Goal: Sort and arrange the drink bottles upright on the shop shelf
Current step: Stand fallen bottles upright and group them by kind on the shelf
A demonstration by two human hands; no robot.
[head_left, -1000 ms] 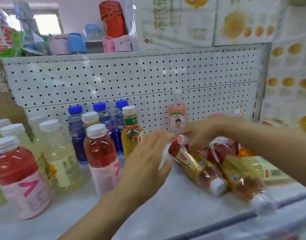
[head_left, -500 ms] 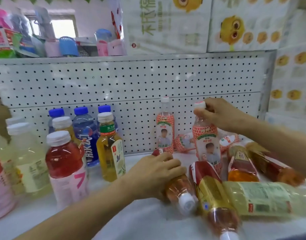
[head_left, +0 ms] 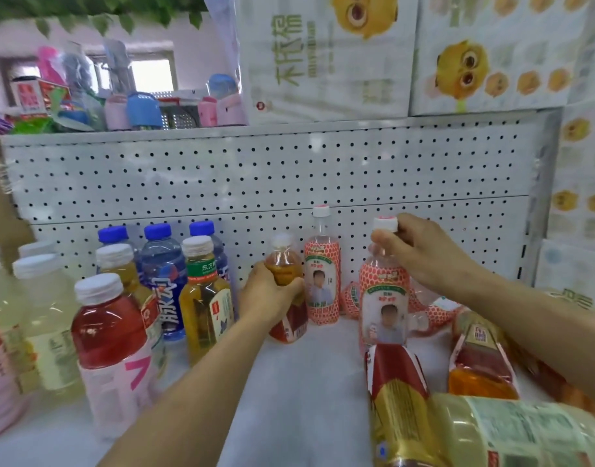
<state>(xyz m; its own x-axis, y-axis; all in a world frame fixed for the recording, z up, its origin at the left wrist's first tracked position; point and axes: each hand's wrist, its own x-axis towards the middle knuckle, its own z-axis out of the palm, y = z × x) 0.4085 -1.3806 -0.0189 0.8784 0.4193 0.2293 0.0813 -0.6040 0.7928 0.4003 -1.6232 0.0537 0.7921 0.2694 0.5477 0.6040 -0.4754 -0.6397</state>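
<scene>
My left hand [head_left: 267, 298] grips an amber tea bottle [head_left: 285, 261] with a red label, upright near the shelf back. My right hand [head_left: 414, 247] pinches the neck and white cap of a pink-patterned bottle [head_left: 383, 298], which stands upright. A second pink-patterned bottle [head_left: 322, 281] stands just behind, against the pegboard. To the right, several bottles lie on their sides: a red-and-gold tea bottle [head_left: 399, 396], an orange one [head_left: 480, 362], a pale yellow one [head_left: 512, 436].
Upright on the left stand blue-capped bottles [head_left: 163, 274], a green-labelled tea bottle [head_left: 205, 298], a red drink with pink label [head_left: 110, 342] and pale yellow bottles [head_left: 43, 328]. A white pegboard [head_left: 255, 183] backs the shelf. Printed cartons [head_left: 491, 52] sit above.
My left hand lifted the lying amber bottle and stood it upright near the pegboard. My right hand keeps hold of the pink bottle's top, which is upright on the shelf.
</scene>
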